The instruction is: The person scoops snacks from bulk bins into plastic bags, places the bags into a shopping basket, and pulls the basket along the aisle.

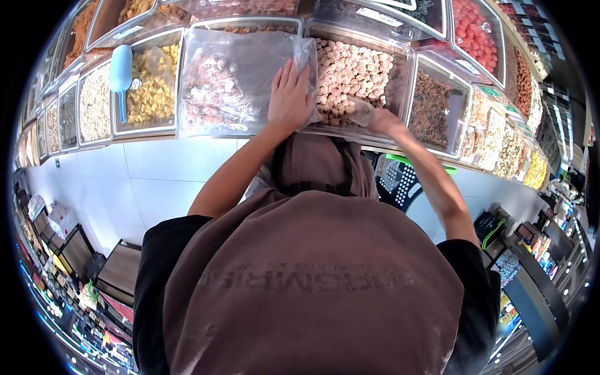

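Note:
My left hand [292, 97] lies with fingers stretched out on the right edge of a large clear plastic bag [250, 69]. The bag rests over a bin and shows pinkish pieces through its left part. My right hand [385, 121] is closed around the handle end of a clear scoop [360, 112]. The scoop's head is down among small, pale pink round pieces [350, 65] at the near edge of the bin to the right of the bag. Part of the handle is hidden by my fingers.
A blue scoop [121, 75] lies over the bin of yellow pieces [153, 87] on the left. Dark brown pieces [431, 109] fill the bin on the right. Red pieces [475, 37] sit farther back. A black perforated basket [397, 181] with a green rim stands below the counter.

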